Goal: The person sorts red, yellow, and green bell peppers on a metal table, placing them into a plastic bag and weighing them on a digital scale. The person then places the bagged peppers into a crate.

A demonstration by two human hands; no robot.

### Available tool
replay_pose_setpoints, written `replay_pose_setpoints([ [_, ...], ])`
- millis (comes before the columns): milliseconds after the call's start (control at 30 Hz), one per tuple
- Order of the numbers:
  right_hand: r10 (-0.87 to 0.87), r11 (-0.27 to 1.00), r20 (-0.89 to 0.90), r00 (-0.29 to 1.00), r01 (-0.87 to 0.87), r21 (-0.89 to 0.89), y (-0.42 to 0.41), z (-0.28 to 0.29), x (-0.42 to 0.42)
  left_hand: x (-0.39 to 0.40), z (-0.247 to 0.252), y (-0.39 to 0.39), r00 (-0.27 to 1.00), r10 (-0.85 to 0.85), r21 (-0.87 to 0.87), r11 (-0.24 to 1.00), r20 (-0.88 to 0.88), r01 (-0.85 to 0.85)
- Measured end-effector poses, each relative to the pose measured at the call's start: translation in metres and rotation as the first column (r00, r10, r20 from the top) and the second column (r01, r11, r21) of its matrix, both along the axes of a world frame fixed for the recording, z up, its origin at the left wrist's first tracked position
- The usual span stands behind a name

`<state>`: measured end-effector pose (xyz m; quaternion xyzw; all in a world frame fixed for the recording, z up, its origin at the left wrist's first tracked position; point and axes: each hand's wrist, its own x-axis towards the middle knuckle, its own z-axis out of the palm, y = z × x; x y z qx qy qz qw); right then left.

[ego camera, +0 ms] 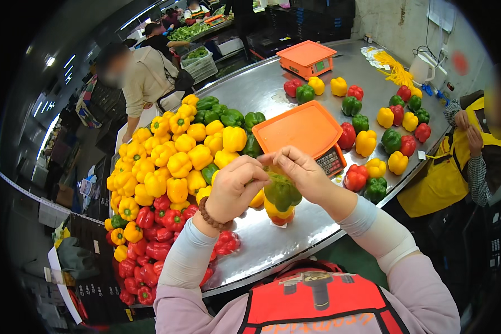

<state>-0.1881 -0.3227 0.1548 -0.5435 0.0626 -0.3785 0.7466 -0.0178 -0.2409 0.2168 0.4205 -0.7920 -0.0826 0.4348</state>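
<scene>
Between my two hands hangs a yellow mesh net bag with a green, a yellow and a red bell pepper stacked inside; a small white tag shows at its bottom. My left hand pinches the net's top from the left, and my right hand pinches it from the right, fingertips close together. Just beyond them stands an orange weighing scale with a bare tray. To the left lies a large heap of yellow bell peppers, with red bell peppers nearer me and green bell peppers behind.
Sets of red, yellow and green peppers stand on the steel table at right. Farther back are a second orange scale, yellow net bags and an electric kettle. A person leans in at left; another stands at right.
</scene>
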Motion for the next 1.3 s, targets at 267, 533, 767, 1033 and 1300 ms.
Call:
replay_pose_setpoints([
  [267,-0.285,0.911,-0.257,0.923,0.177,-0.372,0.007,0.002,0.002,0.005,-0.012,-0.005,0.975,0.022,0.012,1.0,-0.221,-0.02],
  [533,-0.186,0.95,-0.129,0.974,0.145,-0.276,0.043,0.027,0.01,-0.027,-0.078,0.004,0.902,-0.067,0.507,0.808,-0.427,0.3],
  [767,-0.07,0.867,-0.002,0.998,0.06,-0.495,0.049,0.034,0.007,-0.035,-0.072,0.022,0.934,-0.188,0.533,0.779,-0.305,0.331],
  [1033,-0.291,0.933,-0.087,0.953,0.263,-0.244,-0.001,-0.036,-0.027,-0.02,-0.101,0.008,0.915,0.11,0.406,0.912,-0.388,0.063],
  [1300,-0.603,0.733,-0.518,0.606,0.166,-0.66,0.049,-0.199,-0.039,0.012,-0.126,-0.016,0.293,0.581,0.616,0.787,-0.759,0.038],
])
